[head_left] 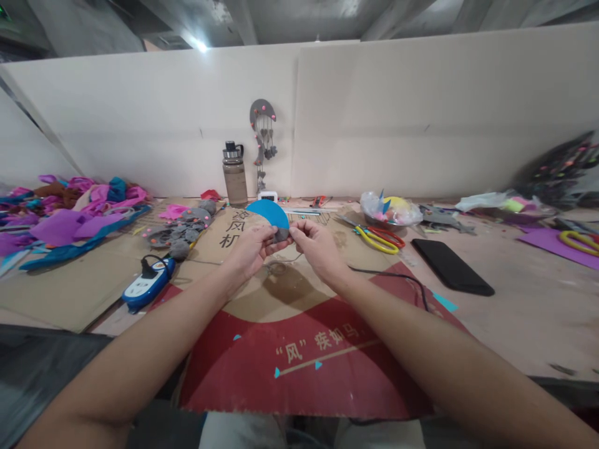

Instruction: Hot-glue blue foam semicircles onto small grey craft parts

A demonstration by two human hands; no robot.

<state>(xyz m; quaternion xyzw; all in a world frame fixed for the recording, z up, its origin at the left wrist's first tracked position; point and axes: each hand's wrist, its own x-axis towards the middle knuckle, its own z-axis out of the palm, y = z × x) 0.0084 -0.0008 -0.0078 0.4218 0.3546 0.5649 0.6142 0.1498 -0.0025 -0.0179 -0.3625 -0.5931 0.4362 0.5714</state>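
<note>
Both my hands are raised over the middle of the cardboard-covered table. My left hand [250, 249] and my right hand [316, 244] pinch together on a blue semicircular felt piece [267, 212] with a small grey piece [281, 234] at its lower edge. The fingers of both hands are closed on it. The blue piece stands up above my fingertips.
A flattened red and brown cardboard box [299, 349] lies under my arms. A blue power strip [147, 284] lies at left, with grey felt shapes [180, 227] and pink and purple felt scraps [65, 218]. A water bottle [234, 174], yellow scissors [377, 239] and a black phone [452, 267] lie beyond.
</note>
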